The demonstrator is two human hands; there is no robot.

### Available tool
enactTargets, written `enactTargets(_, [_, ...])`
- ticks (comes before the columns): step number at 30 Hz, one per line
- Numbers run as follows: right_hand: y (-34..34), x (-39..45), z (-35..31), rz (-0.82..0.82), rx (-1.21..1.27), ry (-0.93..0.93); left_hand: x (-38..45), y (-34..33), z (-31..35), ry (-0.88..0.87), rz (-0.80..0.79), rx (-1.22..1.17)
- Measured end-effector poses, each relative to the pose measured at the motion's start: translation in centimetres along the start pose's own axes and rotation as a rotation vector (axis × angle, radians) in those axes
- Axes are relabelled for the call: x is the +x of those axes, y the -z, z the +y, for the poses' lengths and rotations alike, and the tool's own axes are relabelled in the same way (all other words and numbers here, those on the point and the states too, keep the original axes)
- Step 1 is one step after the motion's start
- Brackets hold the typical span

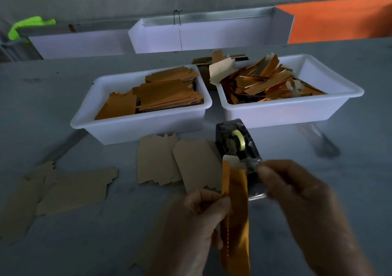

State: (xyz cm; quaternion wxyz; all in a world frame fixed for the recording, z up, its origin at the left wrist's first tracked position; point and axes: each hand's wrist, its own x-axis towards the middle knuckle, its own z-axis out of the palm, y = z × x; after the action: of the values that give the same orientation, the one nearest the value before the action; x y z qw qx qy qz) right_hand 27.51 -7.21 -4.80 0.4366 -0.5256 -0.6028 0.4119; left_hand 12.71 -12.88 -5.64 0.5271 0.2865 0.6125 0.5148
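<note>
Grey tabletop (63, 84): left hand (197, 218) pinches the folded orange cardboard sleeve (235, 201) upright, seam exposed for taping; right hand (297, 201) pinches clear tape (253, 165) at the black tape dispenser (235, 146).

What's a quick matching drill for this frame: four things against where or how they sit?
Things:
1 left tub
2 right tub
3 tape dispenser
4 orange carton

States:
A on the table, in front of the tubs
B gripped by the left hand
C holds neat flat stacks
D holds jumbled pieces

Pairs: 1-C, 2-D, 3-A, 4-B
</note>
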Motion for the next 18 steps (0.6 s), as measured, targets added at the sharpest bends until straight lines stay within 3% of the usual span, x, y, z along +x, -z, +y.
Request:
enactTargets(2, [1.2, 1.6, 0.5, 0.122, -0.112, 0.035, 0.3, -0.3, 0.0, -0.017, 0.041, -0.017])
enactTargets(8, [1.0, 4.5, 2.2, -0.129, 0.018, -0.211, 1.2, -1.7, 0.5, 0.009, -0.007, -0.177])
enactTargets(18, [0.5, 4.3, 1.2, -0.245, 0.097, -0.229, 1.7, -3.1, 0.1, -0.037, 0.023, -0.15])
